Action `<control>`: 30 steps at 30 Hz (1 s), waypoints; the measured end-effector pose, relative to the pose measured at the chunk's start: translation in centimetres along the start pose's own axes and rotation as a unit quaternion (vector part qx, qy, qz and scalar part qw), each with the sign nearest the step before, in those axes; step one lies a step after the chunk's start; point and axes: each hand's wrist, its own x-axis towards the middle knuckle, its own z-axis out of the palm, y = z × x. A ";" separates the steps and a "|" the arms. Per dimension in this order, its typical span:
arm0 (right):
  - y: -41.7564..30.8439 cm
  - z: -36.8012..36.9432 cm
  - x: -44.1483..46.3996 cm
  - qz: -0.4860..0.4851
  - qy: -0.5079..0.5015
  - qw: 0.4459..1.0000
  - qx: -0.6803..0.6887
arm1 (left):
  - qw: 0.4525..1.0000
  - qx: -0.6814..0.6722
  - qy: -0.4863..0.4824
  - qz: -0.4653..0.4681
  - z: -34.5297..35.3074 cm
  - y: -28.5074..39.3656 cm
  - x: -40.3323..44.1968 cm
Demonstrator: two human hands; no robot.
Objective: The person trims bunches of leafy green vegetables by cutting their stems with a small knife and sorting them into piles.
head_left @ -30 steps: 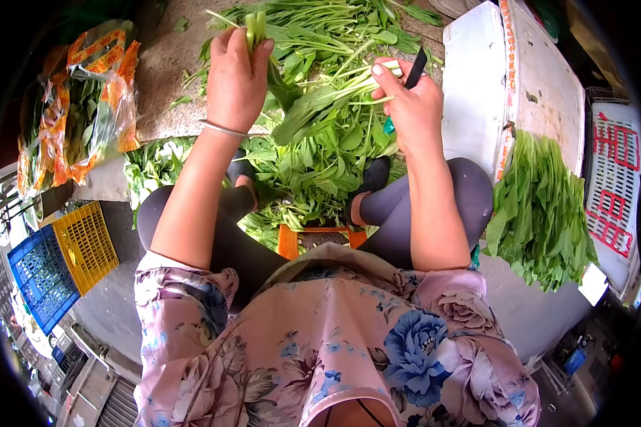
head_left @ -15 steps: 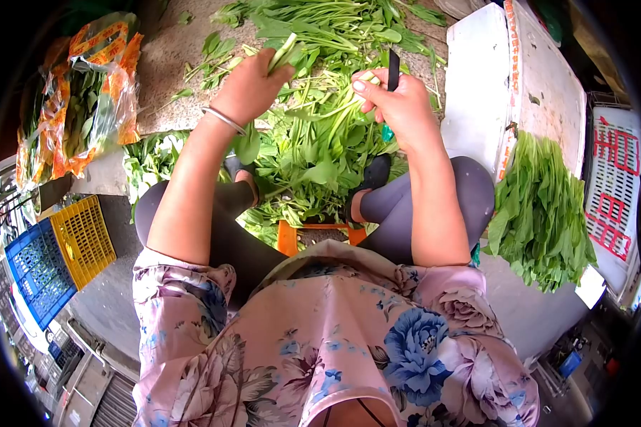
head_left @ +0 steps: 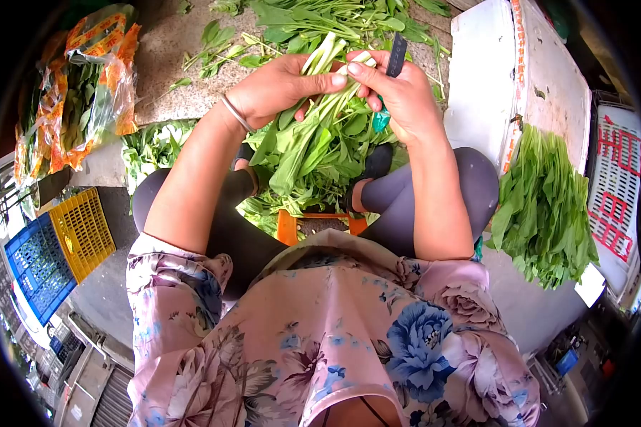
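The biggest mass of green is the loose heap [head_left: 327, 27], long pale stalks and broad leaves strewn across the speckled slab [head_left: 167, 89] and, nearer the person, lying between the feet. Over on the right a thick standing bunch [head_left: 545, 213] leans against the white box, stalks up, its leaves fanned downward. Smaller is the held bunch [head_left: 326, 117], up in front of the person above the loose greens: whitish-green stems at the top, smooth bright leaves hanging below. The left hand [head_left: 281, 87] wraps thumb and fingers round its stems; the right hand [head_left: 404, 99] pinches stem ends between thumb and finger, with a dark strip [head_left: 397, 55] and a teal scrap [head_left: 381, 119] also in its grip.

Of the containers, the white box [head_left: 481, 89] is largest; I can't make out what it holds. Behind it stands a slotted white basket [head_left: 616, 192] with red markings. Away left, a blue crate [head_left: 39, 267] touches a yellow one, and a clear, orange-printed bag [head_left: 121, 107] is filled with dark leaves.
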 end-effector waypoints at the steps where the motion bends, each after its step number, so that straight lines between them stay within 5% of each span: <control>1: -0.1 0.1 0.0 -0.001 0.001 1.000 0.008 | 0.999 0.039 -0.003 0.019 0.1 -0.1 0.0; 6: 0.4 0.1 0.2 -0.030 0.056 0.998 -0.008 | 0.998 0.020 0.054 0.023 -0.1 -0.4 0.3; 23: 0.7 -0.2 0.3 -0.042 -0.003 0.999 -0.023 | 0.999 -0.001 0.050 0.017 0.0 -0.2 0.2; 30: 0.7 -0.2 0.1 -0.033 -0.019 0.991 -0.128 | 0.994 0.091 0.060 0.007 -0.4 0.0 -0.1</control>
